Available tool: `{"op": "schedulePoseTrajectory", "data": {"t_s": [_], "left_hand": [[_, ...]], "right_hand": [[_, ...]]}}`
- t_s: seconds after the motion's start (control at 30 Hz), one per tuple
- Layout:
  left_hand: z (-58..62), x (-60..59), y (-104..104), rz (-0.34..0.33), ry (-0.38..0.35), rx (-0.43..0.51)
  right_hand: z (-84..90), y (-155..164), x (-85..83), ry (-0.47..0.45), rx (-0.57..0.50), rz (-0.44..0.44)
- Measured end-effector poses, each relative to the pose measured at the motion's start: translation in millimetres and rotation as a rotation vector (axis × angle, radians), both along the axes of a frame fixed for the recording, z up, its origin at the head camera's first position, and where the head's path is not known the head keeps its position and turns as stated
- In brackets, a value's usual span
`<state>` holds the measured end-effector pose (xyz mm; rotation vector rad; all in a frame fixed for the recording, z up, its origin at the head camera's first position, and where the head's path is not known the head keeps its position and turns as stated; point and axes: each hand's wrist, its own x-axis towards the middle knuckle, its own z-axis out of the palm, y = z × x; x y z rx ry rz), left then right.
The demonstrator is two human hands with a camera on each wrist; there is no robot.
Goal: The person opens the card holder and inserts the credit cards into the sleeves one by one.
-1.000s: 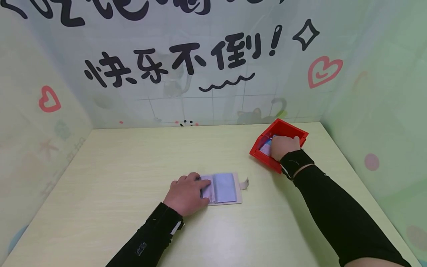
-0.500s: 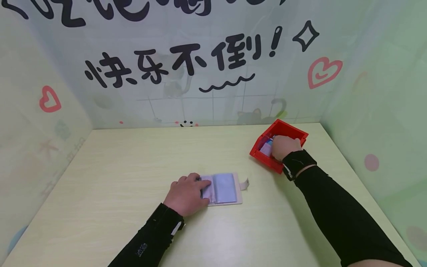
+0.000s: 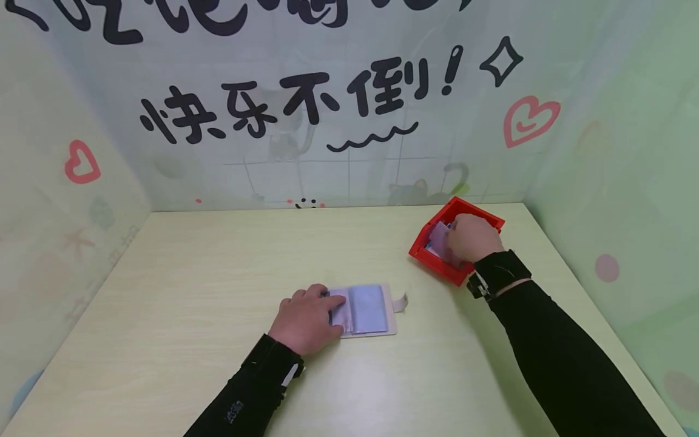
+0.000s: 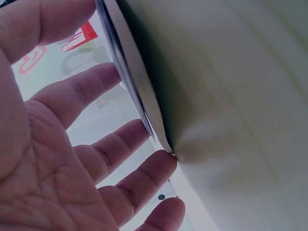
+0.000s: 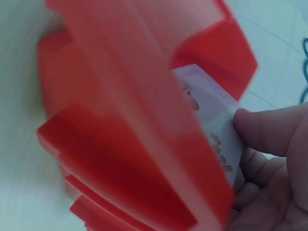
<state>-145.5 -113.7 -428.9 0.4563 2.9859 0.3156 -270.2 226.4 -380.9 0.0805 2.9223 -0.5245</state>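
Note:
A small card album (image 3: 368,309) lies spread on the table, with purplish clear-sleeved pages and a pale strap at its right edge. My left hand (image 3: 306,320) rests on its left page, the index finger and thumb extended over it. In the left wrist view, fingertips (image 4: 130,130) touch the album's edge (image 4: 139,72). My right hand (image 3: 474,238) is inside a red plastic bin (image 3: 435,263). Its thumb and fingers pinch a pale pink printed card (image 5: 216,108), seen in the right wrist view. The bin wall hides the card's lower part.
The light wood table (image 3: 218,261) meets a printed fabric backdrop (image 3: 349,176) at the back. Side panels rise at left and right. The bin stands near the back right corner, and the album lies nearer the middle.
My right hand has shifted slightly right and up in the bin, and more of the pinkish card shows beside it. The left hand and album stay put.

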Motion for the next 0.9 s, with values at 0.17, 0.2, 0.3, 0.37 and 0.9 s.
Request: {"op": "schedulePoseTrajectory", "data": {"t_s": [0.17,0.2,0.3,0.37,0.9], "left_hand": [[0.0,0.5,-0.8,0.004,-0.009,0.002],[-0.1,0.7,-1.0,0.005,-0.011,0.002],[0.2,0.7,-1.6,0.003,-0.013,0.0],[0.5,0.2,-2.0,0.003,-0.014,-0.003],[-2.5,-2.6,-0.5,-0.005,0.006,-0.011]], "right_hand": [[6.6,0.4,13.3,0.127,-0.105,-0.078],[7.8,-0.1,16.4,0.158,-0.13,-0.099],[11.4,-5.2,26.8,0.242,-0.224,-0.162],[11.3,-11.0,33.0,0.287,-0.29,-0.192],[-24.4,-60.3,63.9,0.255,-0.79,-0.231]]}}
